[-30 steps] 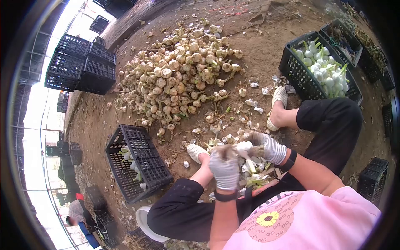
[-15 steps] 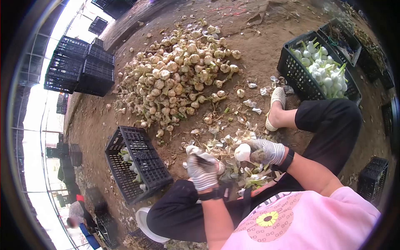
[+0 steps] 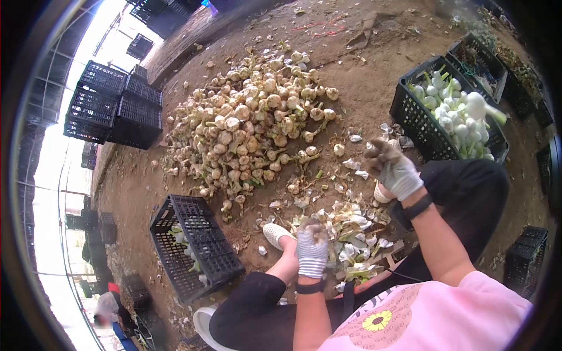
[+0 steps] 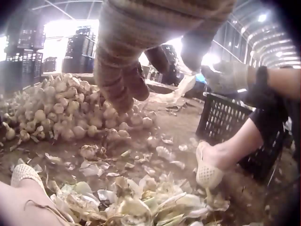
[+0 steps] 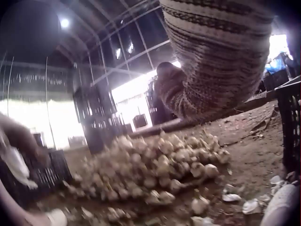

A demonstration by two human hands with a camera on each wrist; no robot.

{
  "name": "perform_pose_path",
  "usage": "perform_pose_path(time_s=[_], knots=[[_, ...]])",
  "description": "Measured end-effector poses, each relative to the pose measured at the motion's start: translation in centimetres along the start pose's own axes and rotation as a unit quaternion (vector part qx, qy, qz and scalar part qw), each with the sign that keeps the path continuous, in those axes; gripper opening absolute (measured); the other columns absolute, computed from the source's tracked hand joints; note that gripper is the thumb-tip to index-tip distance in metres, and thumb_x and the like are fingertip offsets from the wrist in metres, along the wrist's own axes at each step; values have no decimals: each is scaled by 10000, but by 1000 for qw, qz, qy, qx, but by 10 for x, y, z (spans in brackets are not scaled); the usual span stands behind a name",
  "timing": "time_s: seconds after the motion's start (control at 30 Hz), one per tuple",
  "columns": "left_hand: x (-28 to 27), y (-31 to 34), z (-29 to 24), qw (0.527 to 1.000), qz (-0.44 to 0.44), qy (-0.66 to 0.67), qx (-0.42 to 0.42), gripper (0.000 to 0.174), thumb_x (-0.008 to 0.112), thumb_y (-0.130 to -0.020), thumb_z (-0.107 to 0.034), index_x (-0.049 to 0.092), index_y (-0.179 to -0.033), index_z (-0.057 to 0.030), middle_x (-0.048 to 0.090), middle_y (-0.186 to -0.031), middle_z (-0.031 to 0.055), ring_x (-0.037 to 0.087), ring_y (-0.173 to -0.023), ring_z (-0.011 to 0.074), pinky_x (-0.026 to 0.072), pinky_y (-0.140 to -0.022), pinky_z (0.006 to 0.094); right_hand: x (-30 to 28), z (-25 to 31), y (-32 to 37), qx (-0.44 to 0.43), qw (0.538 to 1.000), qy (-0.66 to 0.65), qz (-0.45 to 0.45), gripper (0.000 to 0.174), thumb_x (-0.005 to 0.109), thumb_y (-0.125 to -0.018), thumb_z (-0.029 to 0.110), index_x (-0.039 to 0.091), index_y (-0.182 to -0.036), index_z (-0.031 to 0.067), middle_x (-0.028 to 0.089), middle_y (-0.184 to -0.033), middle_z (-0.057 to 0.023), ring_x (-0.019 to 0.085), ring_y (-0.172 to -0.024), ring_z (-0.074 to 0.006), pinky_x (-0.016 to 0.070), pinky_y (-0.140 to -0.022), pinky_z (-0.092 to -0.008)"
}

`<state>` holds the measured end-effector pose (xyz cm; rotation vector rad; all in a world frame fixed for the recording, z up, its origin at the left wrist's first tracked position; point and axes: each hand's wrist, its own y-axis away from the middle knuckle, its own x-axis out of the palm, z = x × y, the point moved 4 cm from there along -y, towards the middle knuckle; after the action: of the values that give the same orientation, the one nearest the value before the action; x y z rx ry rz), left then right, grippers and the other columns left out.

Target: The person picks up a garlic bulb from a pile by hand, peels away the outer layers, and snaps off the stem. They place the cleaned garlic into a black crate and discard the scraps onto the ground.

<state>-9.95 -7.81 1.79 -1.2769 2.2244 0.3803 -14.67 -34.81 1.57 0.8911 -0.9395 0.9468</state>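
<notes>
One garlic bulb (image 3: pixel 476 105) over crate (image 3: pixel 417 124), beyond right fingers (image 3: pixel 381 154).

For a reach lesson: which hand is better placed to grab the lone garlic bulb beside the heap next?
Probably the right hand: in the head view it is nearer that garlic bulb, while the left hand is back near the peelings.

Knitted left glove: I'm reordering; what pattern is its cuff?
Grey-and-white stripes; the cuff shows best in the head view.

Open ground (image 3: pixel 366 82) between garlic heap (image 3: pixel 246 128) and filled crate (image 3: pixel 408 117), bent knee (image 3: pixel 480 181) before it
</notes>
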Motion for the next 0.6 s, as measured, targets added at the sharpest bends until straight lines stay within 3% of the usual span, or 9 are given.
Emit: perform_pose_path(time_s=[0.07, 0.13, 0.2, 0.23, 0.27, 0.37, 0.43, 0.57, 0.6], knots=[[13, 0, 2, 998, 7, -53, 21, 291, 635, -727, -59, 542, -993, 12, 515, -1053, 151, 541, -863, 246, 459, -766, 345, -35, -11, -19, 34, 982, 105, -156, 308, 523, -841, 124, 513, -1137, 43, 602, -857, -80, 573, -668, -167, 494, -629, -325], [26, 5, 9, 997, 8, 64, -41, 338, 614, -759, -33, 513, -1078, 14, 546, -974, 106, 538, -852, 179, 453, -757, 274, -132, -27, -72, 25, 975, 186, -119, 300, 561, -823, 165, 553, -1088, 25, 628, -899, -102, 608, -754, -216, 495, -686, -330], [36, 7, 19, 991, 96, 54, -78, 363, 644, -777, -76, 505, -1098, 22, 567, -972, 97, 550, -861, 170, 465, -752, 286, -95, -23, -85, -57, 705, 679, -194, 318, 607, -796, 191, 574, -1052, 6, 640, -942, -135, 616, -837, -244, 483, -744, -328], [38, 8, 21, 989, 104, 64, -88, 359, 645, -776, -76, 508, -1093, 24, 573, -964, 102, 556, -859, 176, 467, -751, 289, -110, -27, -101, -24, 693, 690, -206, 334, 646, -768, 211, 587, -1029, 11, 642, -936, -153, 614, -860, -265, 470, -769, -330], [40, 8, 22, 986, 112, 72, -98, 355, 647, -775, -75, 512, -1088, 25, 579, -956, 107, 562, -857, 182, 469, -749, 292, -111, -28, -114, -11, 596, 776, -206, 356, 660, -754, 243, 589, -1046, 52, 632, -941, -177, 604, -873, -313, 466, -775, -360], [36, 2, 18, 979, 137, 75, -129, 325, 629, -782, -50, 519, -1076, 34, 590, -991, 137, 575, -900, 209, 470, -786, 302, -121, -44, -145, 36, 542, 809, -225, 378, 656, -752, 271, 580, -1065, 73, 620, -936, -202, 591, -866, -345, 464, -764, -383], [43, 7, 33, 969, 142, 109, -174, 324, 623, -779, -37, 521, -1077, 37, 590, -1017, 140, 574, -927, 214, 467, -813, 300, -157, -55, -166, 67, 545, 808, -213, 346, 618, -791, 218, 561, -1092, 59, 627, -925, -172, 602, -830, -295, 474, -730, -369], [41, -5, 25, 960, 154, 104, -210, 321, 615, -780, -27, 523, -1080, 38, 589, -992, 130, 570, -905, 193, 465, -805, 291, -310, -91, -215, 16, 766, 575, -287, 225, 598, -804, 196, 624, -966, 42, 636, -785, -112, 612, -698, -208, 482, -614, -336], [44, -4, 32, 951, 152, 124, -239, 325, 605, -783, -23, 516, -1090, 38, 586, -991, 121, 565, -899, 181, 462, -804, 284, -276, -72, -176, 18, 765, 575, -288, 225, 598, -804, 196, 624, -966, 42, 636, -785, -112, 612, -698, -208, 482, -614, -336]])
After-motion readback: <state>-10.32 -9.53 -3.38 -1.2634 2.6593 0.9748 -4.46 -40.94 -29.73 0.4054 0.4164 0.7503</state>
